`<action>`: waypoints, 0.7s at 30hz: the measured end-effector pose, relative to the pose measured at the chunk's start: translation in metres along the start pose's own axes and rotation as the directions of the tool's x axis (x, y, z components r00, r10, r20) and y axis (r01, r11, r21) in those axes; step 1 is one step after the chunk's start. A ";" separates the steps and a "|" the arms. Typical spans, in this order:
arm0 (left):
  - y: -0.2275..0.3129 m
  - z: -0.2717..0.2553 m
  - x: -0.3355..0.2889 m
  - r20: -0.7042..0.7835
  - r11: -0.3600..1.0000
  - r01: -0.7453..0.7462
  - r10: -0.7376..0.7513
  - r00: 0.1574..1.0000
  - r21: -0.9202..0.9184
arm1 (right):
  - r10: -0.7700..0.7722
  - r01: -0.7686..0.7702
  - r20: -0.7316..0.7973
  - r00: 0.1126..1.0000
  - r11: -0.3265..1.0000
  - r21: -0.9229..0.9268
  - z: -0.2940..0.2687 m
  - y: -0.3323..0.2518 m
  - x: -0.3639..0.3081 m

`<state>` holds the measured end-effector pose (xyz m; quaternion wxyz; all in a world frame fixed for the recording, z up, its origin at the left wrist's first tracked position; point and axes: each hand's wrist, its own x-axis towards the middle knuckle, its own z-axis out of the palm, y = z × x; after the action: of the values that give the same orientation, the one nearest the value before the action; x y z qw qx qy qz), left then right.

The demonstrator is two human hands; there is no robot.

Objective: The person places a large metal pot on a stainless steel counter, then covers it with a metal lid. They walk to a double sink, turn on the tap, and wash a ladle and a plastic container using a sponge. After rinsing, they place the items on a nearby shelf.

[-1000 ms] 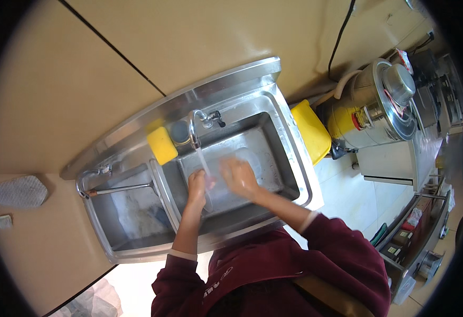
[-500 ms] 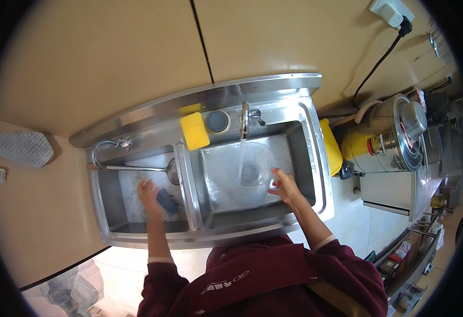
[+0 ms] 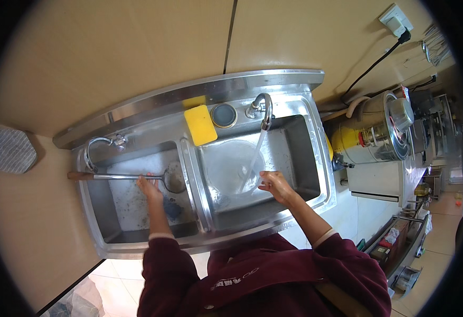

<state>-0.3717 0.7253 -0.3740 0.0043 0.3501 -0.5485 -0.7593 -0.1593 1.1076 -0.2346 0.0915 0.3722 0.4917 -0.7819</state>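
Head view: the left hand (image 3: pixel 150 191) is closed around the metal shaft of a long ladle (image 3: pixel 120 176), near its round bowl. The right hand (image 3: pixel 278 187) is half open with fingers loosely bent, just beside the running water (image 3: pixel 257 153), and appears to hold nothing.

The ladle lies across the left basin (image 3: pixel 102 211), its bowl near the divider and its wooden end reaching past the left rim; whether it is lifted clear cannot be told. As far along as this looks, the ladle is in hand and the right tap (image 3: pixel 267 108) is on, but the bowl is not yet under that stream. A dark pad (image 3: pixel 172 210) lies by the left wrist, not taken up.

In the right basin (image 3: pixel 302 164), a pale round shape sits below the water, either a thin disc or just the splash. Behind, on the sink ledge, a yellow sponge (image 3: pixel 200 132) stands beside a round dark-topped container (image 3: pixel 224 115). Farther right is a large metal drum (image 3: pixel 371 134).
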 end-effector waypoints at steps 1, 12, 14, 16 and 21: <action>0.001 -0.010 -0.019 -0.002 0.992 -0.103 0.103 0.995 0.076 | 0.044 -0.039 -0.073 0.996 0.997 0.068 0.002 0.002 -0.001; 0.127 -0.043 -0.149 0.412 0.389 -0.769 0.674 0.613 0.507 | 0.036 -0.049 -0.033 0.999 0.775 -0.630 0.001 -0.047 -0.027; 0.153 -0.030 -0.153 0.612 0.095 -0.823 0.622 0.489 0.560 | -0.018 -0.007 -0.027 0.999 0.682 -0.731 0.005 -0.048 -0.025; 0.170 -0.013 -0.156 0.751 -0.146 -0.845 0.551 0.363 0.515 | -0.050 0.034 0.005 0.999 0.593 -0.804 0.006 -0.047 -0.025; 0.185 0.021 -0.167 0.806 -0.071 -0.901 0.480 0.345 0.428 | -0.073 0.159 0.141 0.987 0.377 -0.912 -0.004 -0.049 -0.023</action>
<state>-0.3267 0.7341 -0.1284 0.1163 -0.2220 -0.9242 -0.2882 -0.1659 1.1308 -0.1853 0.2462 0.1933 0.8629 -0.3968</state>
